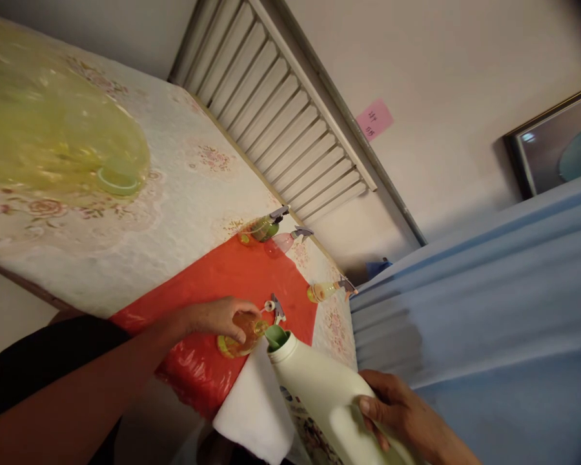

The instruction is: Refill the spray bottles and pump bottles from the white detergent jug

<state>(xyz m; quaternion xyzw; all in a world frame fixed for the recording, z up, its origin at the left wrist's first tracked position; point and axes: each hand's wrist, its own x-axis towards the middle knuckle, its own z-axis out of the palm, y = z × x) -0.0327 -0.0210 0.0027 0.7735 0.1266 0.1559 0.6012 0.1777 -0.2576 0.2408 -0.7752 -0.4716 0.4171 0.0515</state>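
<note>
My left hand (220,318) grips a small amber spray bottle (242,339) that stands on a red cloth (232,278); its loose sprayer head (275,309) sits by the bottle's neck. My right hand (397,410) holds a large white detergent jug (319,394) by its handle, tilted so its green spout (275,336) points at the small bottle's mouth. A white cloth (254,407) lies under the jug at the table's edge.
Three more spray bottles stand on the table: green (264,228), pink (283,242), yellow-orange (326,289). A big yellow translucent container (53,123) lies at the left on the floral tablecloth (184,187). A blue curtain (489,310) hangs at the right, a radiator (281,110) behind.
</note>
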